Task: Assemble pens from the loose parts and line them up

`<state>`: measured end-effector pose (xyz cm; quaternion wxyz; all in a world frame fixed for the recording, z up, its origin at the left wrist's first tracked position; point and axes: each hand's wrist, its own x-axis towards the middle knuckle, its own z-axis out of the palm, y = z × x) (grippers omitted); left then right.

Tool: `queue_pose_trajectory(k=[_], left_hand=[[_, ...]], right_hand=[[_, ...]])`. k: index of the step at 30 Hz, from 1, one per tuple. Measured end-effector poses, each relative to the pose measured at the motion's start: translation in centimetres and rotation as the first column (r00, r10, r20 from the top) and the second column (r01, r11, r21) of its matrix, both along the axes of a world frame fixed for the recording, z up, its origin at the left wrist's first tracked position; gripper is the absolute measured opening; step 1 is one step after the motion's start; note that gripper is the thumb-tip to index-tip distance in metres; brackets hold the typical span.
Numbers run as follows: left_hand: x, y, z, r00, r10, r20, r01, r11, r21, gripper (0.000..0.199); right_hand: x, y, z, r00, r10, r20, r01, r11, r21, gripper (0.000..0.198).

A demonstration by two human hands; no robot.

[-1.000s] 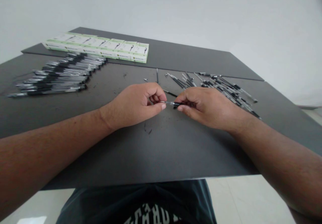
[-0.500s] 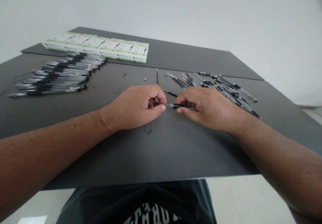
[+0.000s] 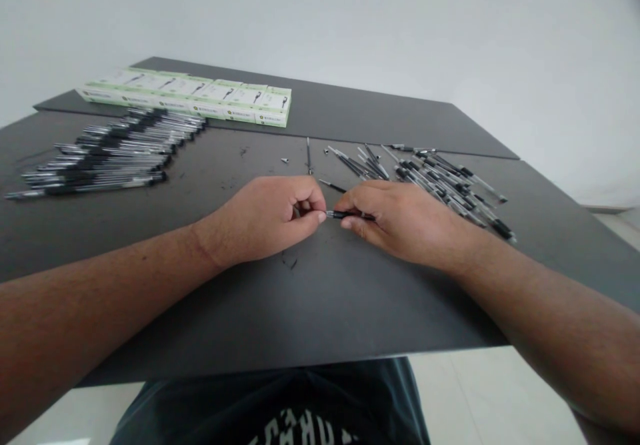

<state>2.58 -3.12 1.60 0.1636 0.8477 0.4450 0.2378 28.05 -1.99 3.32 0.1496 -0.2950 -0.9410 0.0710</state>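
Over the middle of the table, a pen [image 3: 340,214] with a black grip lies level between my two hands. My left hand [image 3: 273,218] pinches its silver tip end with thumb and forefinger. Closed around the barrel is my right hand [image 3: 407,222], whose fingers hide part of the pen. Just beyond the fingers lies a dark refill [image 3: 331,185]. Another thin refill [image 3: 309,152] points away from me. Two small silver cone tips rest nearby, one cone tip [image 3: 285,160] left of that refill and one cone tip [image 3: 326,151] right of it.
Many pens [image 3: 107,155] lie in a slanted row at the left. Behind them stands a line of green-and-white boxes [image 3: 200,98]. At the right are loose refills [image 3: 370,165] and a heap of pen barrels [image 3: 450,188]. The grey table [image 3: 300,318] has dark scraps on it.
The whole view has shifted slightly. Both hands keep hold of the pen, and less of its silver tip shows between them now.
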Motion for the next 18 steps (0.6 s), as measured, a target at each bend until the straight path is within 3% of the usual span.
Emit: queue_pose_trajectory(k=[6,12,18], left_hand=[[-0.10,0.08,-0.14,1.000,0.009,-0.007,-0.009,1.000,-0.009,0.015],[-0.25,0.08,-0.15,1.000,-0.015,-0.026,0.015,1.000,-0.012,0.015],[-0.28,0.08,-0.23,0.999,-0.022,-0.037,0.022,1.000,0.001,0.015]], right_hand=[[0.00,-0.39,0.36,0.999,-0.014,-0.043,0.013,1.000,-0.027,0.030],[-0.23,-0.67,0.79,1.000,-0.025,-0.011,0.024,0.998,-0.052,0.019],[-0.25,-0.32,0.65,0.998,-0.030,0.050,0.034,0.997,-0.069,0.020]])
